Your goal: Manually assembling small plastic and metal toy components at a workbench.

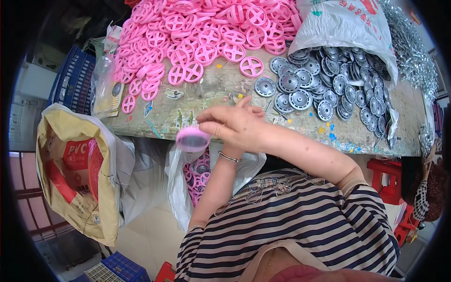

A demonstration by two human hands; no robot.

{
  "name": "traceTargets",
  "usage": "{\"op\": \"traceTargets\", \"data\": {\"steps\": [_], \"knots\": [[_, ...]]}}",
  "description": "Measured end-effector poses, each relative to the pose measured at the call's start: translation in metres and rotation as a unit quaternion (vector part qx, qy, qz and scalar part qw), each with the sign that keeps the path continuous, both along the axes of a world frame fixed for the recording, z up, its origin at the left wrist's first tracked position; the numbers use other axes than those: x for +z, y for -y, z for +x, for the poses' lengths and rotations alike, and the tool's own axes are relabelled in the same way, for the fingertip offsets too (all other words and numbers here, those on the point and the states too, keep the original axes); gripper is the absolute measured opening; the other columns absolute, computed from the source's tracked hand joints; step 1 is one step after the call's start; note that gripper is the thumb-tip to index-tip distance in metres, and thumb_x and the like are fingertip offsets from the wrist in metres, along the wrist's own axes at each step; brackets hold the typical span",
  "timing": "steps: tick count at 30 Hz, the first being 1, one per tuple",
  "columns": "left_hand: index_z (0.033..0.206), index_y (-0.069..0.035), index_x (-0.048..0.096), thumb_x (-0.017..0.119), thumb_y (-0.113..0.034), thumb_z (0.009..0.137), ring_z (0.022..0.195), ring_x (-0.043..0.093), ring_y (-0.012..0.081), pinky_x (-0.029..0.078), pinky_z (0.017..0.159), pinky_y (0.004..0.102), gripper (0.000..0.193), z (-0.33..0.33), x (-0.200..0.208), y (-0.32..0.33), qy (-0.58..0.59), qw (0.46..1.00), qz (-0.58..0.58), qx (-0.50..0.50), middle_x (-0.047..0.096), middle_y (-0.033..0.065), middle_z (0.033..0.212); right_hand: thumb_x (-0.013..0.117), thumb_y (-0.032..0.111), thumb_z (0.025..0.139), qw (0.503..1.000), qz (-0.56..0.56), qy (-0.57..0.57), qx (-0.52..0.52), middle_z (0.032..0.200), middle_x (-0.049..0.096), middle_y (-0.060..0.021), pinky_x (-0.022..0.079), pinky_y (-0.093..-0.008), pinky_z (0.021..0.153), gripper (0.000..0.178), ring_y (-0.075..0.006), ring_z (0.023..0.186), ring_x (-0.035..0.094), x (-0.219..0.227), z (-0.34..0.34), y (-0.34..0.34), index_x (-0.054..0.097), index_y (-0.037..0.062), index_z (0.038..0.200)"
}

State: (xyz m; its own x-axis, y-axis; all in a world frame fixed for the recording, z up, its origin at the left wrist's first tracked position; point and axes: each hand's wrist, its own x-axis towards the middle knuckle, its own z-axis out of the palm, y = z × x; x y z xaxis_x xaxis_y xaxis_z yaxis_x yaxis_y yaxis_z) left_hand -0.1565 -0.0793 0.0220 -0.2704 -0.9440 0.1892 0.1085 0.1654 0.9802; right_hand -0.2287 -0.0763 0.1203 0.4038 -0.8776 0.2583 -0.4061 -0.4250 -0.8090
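A pink ring with a grey disc in it, blurred by motion, is just below the fingertips of my right hand at the table's front edge. That hand's thumb and fingers are apart; the ring appears loose from them. My left hand is mostly covered by the right one, with only some fingers showing above it, so I cannot tell what it holds. Beneath, a white sack gapes, holding pink rings with grey discs. Loose pink spoked rings are heaped at the back, grey discs to the right.
The worn, paint-spotted table spans the view. A white printed bag lies over the discs, beside silver tinsel. At left stand a large open yellow-white sack and blue crates. A red stool is at right.
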Motion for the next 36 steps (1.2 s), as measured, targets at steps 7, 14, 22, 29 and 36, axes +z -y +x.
{"op": "traceTargets", "data": {"steps": [7, 14, 22, 29, 36], "knots": [[0.131, 0.002, 0.040, 0.038, -0.009, 0.100, 0.094, 0.063, 0.0218, 0.053, 0.081, 0.0311, 0.033, -0.002, 0.020, -0.002, -0.090, 0.990, 0.100, -0.044, 0.060, 0.0162, 0.102, 0.066, 0.019, 0.079, 0.953, -0.148, -0.144, -0.220, 0.093, 0.061, -0.0183, 0.046, -0.0430, 0.082, 0.021, -0.0374, 0.095, 0.055, -0.047, -0.093, 0.085, 0.064, 0.0018, 0.092], [0.133, 0.001, 0.037, 0.042, -0.008, 0.099, 0.097, 0.062, 0.0211, 0.053, 0.084, 0.0314, 0.036, 0.000, 0.019, 0.000, -0.125, 0.983, 0.127, -0.043, 0.058, 0.0174, 0.110, 0.066, 0.014, 0.083, 0.971, 0.088, -0.089, -0.203, 0.085, 0.060, -0.0094, 0.045, -0.0301, 0.074, 0.017, -0.0192, 0.082, 0.057, -0.040, -0.106, 0.088, 0.058, 0.0013, 0.090], [0.129, 0.001, 0.040, 0.057, -0.004, 0.092, 0.098, 0.059, 0.0147, 0.054, 0.081, 0.0307, 0.041, 0.003, 0.020, -0.001, -0.142, 0.982, 0.125, 0.020, 0.058, 0.0105, 0.111, 0.055, 0.020, 0.094, 0.950, 0.262, 0.164, -0.042, 0.081, 0.057, 0.0015, 0.045, -0.0233, 0.066, 0.016, -0.0074, 0.073, 0.053, -0.013, -0.094, 0.014, 0.058, 0.0038, 0.095], [0.120, 0.003, 0.046, 0.054, -0.007, 0.094, 0.091, 0.063, 0.0158, 0.058, 0.073, 0.0300, 0.029, 0.001, 0.025, -0.001, -0.126, 0.977, 0.173, 0.020, 0.060, 0.0102, 0.107, 0.073, 0.024, 0.074, 0.942, -0.136, -0.233, -0.198, 0.103, 0.062, -0.0120, 0.043, -0.0401, 0.086, 0.041, -0.0305, 0.098, 0.056, -0.052, -0.127, 0.041, 0.060, 0.0050, 0.107], [0.122, 0.003, 0.044, 0.051, -0.006, 0.095, 0.095, 0.063, 0.0173, 0.058, 0.077, 0.0320, 0.029, -0.002, 0.025, -0.001, -0.155, 0.975, 0.158, 0.016, 0.059, 0.0118, 0.110, 0.077, 0.020, 0.069, 0.954, 0.000, -0.208, -0.216, 0.101, 0.060, -0.0136, 0.045, -0.0398, 0.079, 0.041, -0.0327, 0.089, 0.059, -0.038, -0.123, 0.045, 0.055, 0.0051, 0.099]]}}
